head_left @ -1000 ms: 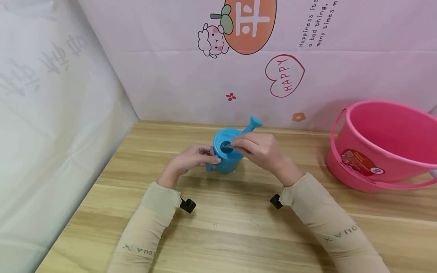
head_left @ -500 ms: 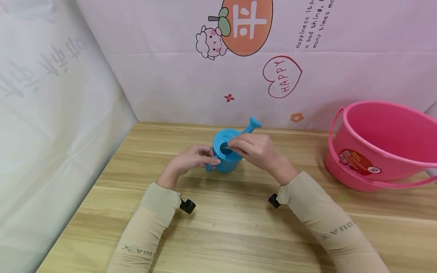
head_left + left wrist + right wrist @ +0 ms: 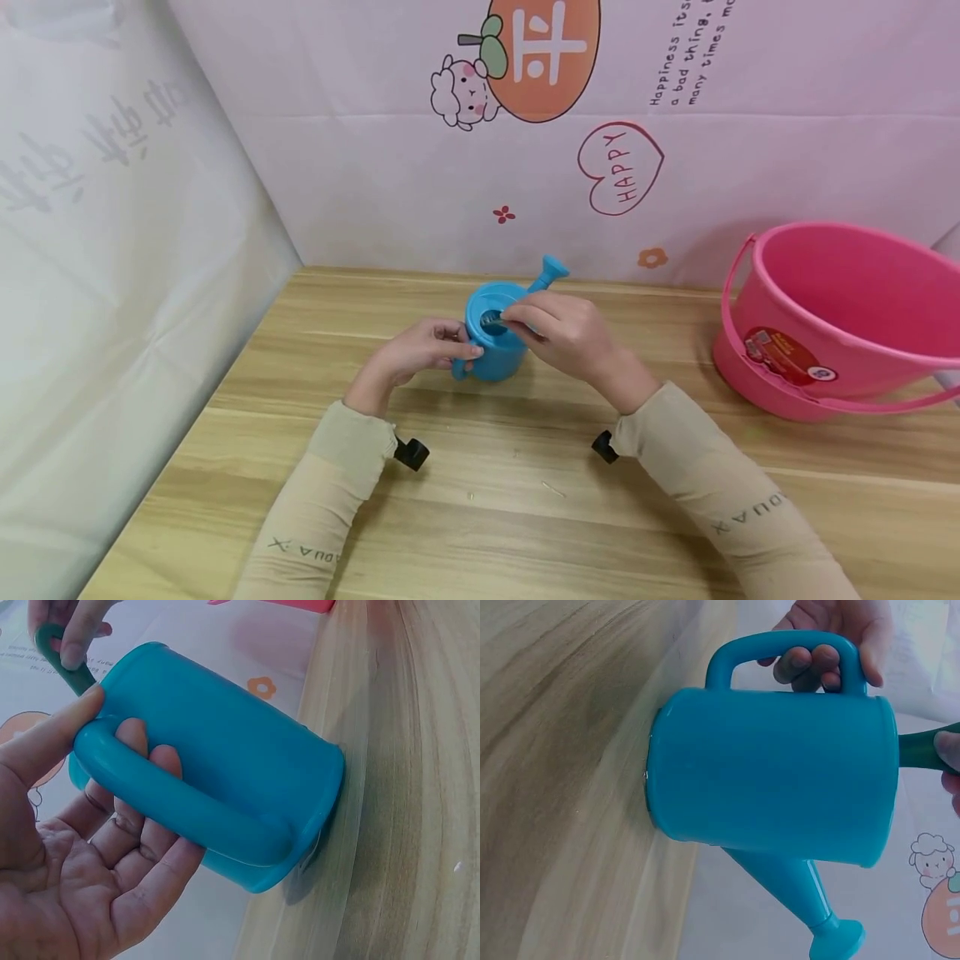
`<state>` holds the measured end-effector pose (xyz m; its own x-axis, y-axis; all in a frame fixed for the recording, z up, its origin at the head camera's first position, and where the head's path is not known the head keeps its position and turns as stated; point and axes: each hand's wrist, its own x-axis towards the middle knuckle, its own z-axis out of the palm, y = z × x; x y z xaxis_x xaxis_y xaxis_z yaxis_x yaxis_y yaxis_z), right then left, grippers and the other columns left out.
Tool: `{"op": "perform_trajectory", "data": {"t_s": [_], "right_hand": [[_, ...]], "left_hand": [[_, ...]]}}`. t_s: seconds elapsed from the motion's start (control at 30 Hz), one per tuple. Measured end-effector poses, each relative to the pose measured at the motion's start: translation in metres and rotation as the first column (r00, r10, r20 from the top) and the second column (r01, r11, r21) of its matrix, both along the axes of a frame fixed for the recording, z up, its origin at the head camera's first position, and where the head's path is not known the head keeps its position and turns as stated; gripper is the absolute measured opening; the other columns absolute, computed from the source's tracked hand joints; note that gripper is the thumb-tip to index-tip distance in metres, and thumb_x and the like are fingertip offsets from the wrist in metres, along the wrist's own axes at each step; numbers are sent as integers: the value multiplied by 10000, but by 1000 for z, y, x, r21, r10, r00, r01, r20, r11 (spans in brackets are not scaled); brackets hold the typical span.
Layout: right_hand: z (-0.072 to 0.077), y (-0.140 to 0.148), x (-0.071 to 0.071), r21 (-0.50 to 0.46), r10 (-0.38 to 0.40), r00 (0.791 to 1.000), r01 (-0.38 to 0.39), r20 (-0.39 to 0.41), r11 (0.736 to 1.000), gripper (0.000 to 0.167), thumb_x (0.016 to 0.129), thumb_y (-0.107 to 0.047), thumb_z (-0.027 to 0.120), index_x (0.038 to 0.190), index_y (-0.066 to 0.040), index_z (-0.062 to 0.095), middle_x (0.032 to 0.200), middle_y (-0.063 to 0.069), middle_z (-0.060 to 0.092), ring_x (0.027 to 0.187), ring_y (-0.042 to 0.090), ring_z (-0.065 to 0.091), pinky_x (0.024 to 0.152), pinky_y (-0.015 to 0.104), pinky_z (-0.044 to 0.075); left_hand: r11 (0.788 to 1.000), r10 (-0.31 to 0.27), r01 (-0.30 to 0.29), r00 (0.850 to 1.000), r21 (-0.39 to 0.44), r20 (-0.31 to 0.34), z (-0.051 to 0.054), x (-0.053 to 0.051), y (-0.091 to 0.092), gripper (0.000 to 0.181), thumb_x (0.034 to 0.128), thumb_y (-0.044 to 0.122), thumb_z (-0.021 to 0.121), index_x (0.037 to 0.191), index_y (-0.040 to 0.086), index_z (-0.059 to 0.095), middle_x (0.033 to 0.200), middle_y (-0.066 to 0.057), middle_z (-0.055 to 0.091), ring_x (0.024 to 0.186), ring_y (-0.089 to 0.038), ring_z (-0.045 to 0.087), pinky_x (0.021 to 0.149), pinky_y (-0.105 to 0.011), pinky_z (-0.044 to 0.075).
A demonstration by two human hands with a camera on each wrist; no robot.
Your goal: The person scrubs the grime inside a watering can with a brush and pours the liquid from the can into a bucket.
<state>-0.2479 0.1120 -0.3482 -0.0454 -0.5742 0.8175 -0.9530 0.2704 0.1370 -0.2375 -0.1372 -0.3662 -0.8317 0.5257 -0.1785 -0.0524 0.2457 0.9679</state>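
Observation:
A blue toy watering can (image 3: 501, 362) stands on the wooden table. My left hand (image 3: 422, 350) grips its handle, with the fingers passing through the loop and the thumb near the rim, as the left wrist view shows. Over the can's round top opening, my right hand (image 3: 558, 333) pinches a slim dark green handle (image 3: 919, 752). The lower end of that green-handled tool reaches down into the can, so its kind is hidden. In the right wrist view the can's spout (image 3: 838, 939) points away from the handle.
A large pink bucket (image 3: 892, 367) with a lowered bail handle stands at the right of the table (image 3: 465, 542). Small wet spots or bits lie on the wood in front. A printed white cloth (image 3: 375, 167) hangs behind, and another covers the left side.
The watering can and its spout have shifted slightly left. My right hand has made small movements with the green-handled tool at the opening; my left hand keeps its grip.

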Motion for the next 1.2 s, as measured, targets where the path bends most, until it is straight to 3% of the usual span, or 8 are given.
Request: {"op": "perform_trajectory", "data": {"t_s": [0.3, 0.53, 0.77, 1.03, 1.2], "right_hand": [[3, -2, 1, -37, -46, 999, 45, -12, 998, 351, 641, 91, 920, 904, 16, 700, 799, 107, 695, 674, 264, 690, 616, 382, 600], [-2, -9, -2, 74, -17, 1000, 16, 11, 997, 331, 681, 62, 912, 931, 12, 701, 817, 94, 701, 695, 234, 685, 663, 353, 601], [4, 2, -2, -22, -45, 999, 45, 1, 999, 336, 649, 86, 912, 896, 3, 700, 772, 87, 692, 652, 249, 676, 602, 375, 593], [0, -6, -7, 60, -23, 999, 24, -25, 998, 320, 696, 63, 903, 930, 17, 689, 804, 101, 695, 670, 250, 673, 656, 365, 601], [1, -1, -4, -15, -54, 999, 54, -6, 998, 367, 631, 73, 929, 910, 16, 698, 802, 105, 703, 685, 272, 686, 655, 401, 605]], "left_hand": [[1000, -5, 5, 1000, 24, 14, -1, -2, -2, 190, 1002, 135, 644, 818, 98, 617, 850, -59, 665, 898, -246, 630, 968, -471, 510], [1000, 2, -2, 1000, 18, 12, 0, -1, -2, 196, 1007, 141, 644, 819, 98, 614, 847, -60, 666, 876, -240, 630, 970, -461, 514], [1000, 5, -5, 1000, 19, 12, 1, -1, -1, 200, 1003, 145, 642, 809, 104, 609, 851, -57, 663, 916, -243, 629, 956, -467, 520], [1000, -1, 1, 1000, 16, -2, 2, 0, 0, 196, 1005, 128, 649, 815, 91, 624, 848, -67, 665, 881, -246, 619, 932, -440, 525], [1000, -2, 2, 1000, 4, -5, 0, 0, -1, 196, 1009, 138, 646, 820, 91, 624, 857, -63, 669, 916, -252, 624, 963, -473, 513]]}}
